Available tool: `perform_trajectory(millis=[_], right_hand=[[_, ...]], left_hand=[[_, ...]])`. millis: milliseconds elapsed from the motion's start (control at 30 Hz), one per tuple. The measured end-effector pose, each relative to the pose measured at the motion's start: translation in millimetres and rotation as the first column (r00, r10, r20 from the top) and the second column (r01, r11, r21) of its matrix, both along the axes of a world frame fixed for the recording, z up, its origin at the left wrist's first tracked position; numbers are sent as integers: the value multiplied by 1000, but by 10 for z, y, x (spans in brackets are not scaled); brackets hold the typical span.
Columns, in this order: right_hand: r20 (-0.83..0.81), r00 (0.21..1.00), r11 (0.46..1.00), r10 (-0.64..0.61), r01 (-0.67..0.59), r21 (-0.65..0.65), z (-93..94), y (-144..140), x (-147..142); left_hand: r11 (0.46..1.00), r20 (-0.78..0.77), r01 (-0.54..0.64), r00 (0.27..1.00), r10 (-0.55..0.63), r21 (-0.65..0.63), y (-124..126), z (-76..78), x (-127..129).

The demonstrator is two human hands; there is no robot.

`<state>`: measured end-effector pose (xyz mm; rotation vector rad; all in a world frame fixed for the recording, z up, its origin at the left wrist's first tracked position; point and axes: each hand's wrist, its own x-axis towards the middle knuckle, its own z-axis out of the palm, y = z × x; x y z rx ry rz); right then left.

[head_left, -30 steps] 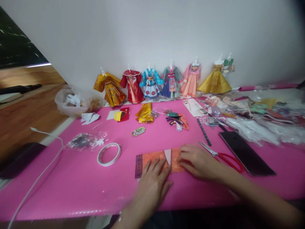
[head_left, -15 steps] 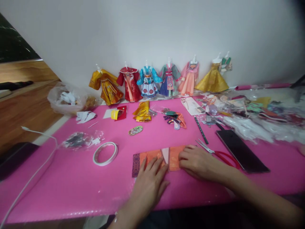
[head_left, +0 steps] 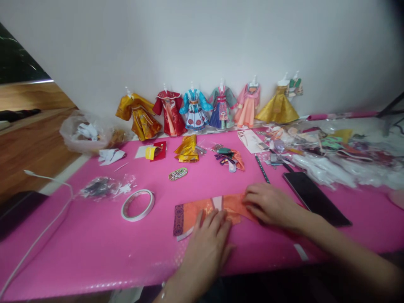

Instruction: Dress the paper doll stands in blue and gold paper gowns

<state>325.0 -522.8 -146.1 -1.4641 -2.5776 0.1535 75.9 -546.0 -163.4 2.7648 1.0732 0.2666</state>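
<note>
2 hands, left hand [head_left: 208, 240] and right hand [head_left: 268, 205], flat on orange paper [head_left: 195, 212]

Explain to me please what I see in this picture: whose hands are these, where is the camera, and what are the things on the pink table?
The camera sits on a person's head and looks forward and down, so both hands belong to that person. The left hand lies flat on a strip of orange patterned paper, with its fingers spread. The right hand presses the other end of the same strip. Neither hand lifts anything; both only press down.

They work on a pink table. On it lie a roll of tape, a dark phone, a thin dark stick and small folded paper pieces. At the wall stands a row of small paper dresses. On the right is a heap of plastic bags.
</note>
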Motion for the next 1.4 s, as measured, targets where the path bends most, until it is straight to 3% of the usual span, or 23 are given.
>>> perform_trajectory(millis=[100,233,767,1033,1133,1233,1400], right_hand=[[87,982,986,-168,168,3,0,34,103],[107,967,973,-232,233,9,-65,64,114],[62,961,963,-268,268,6,-40,307,194],[79,950,953,-303,299,54,-82,289,75],[-14,978,974,-209,210,87,-80,171,-39],[-121,993,994,-6,19,106,-102,27,-215],[-88,977,977,196,-187,100,-155,-74,-496]], left_hand=[[997,15,50,999,-50,-53,-33,-26,59],[996,37,70,997,-68,-61,-46,-113,66],[994,15,97,995,-97,-40,-23,-206,23],[993,27,114,993,-114,-5,-82,-103,9],[995,120,34,992,-46,98,-80,-99,-133],[971,261,-148,960,97,187,-10,-156,-361],[940,312,-257,933,180,226,20,-196,-667]])
